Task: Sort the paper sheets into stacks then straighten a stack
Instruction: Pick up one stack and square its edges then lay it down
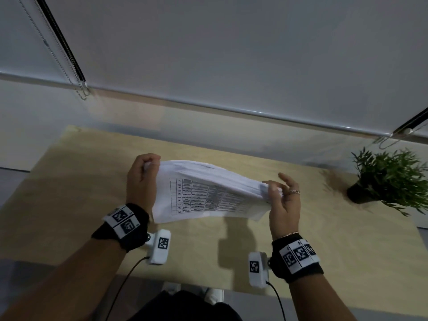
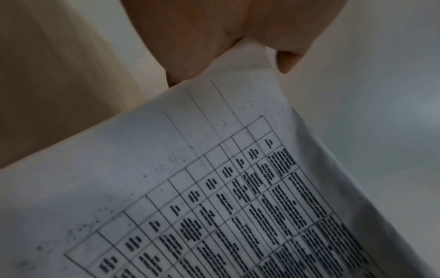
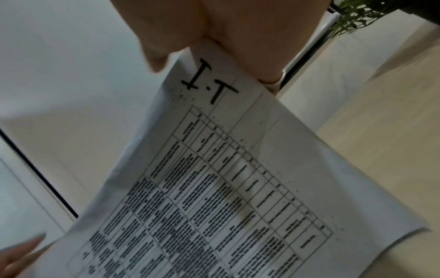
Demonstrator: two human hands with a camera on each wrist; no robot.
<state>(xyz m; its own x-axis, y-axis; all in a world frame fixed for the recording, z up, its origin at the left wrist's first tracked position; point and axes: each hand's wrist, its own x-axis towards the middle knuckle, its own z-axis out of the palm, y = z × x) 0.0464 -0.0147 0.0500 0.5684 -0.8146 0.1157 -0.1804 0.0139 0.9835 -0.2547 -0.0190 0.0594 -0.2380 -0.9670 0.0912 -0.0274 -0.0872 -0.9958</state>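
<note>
A stack of white paper sheets (image 1: 208,193) with a printed table on the near face hangs in the air above the wooden table (image 1: 69,193), sagging in the middle. My left hand (image 1: 142,179) grips its left end, fingers curled over the top edge. At the other end my right hand (image 1: 281,195) pinches the stack, index finger raised. In the left wrist view the left hand (image 2: 214,41) clamps the stack (image 2: 190,188) at its corner. The right wrist view has the right hand (image 3: 226,33) holding the stack (image 3: 238,178) just above a handwritten "I.T".
A potted green plant (image 1: 391,179) stands at the right end of the table. A grey roller blind (image 1: 231,54) with a bead chain (image 1: 81,91) covers the wall behind. The table's front edge runs just before my wrists.
</note>
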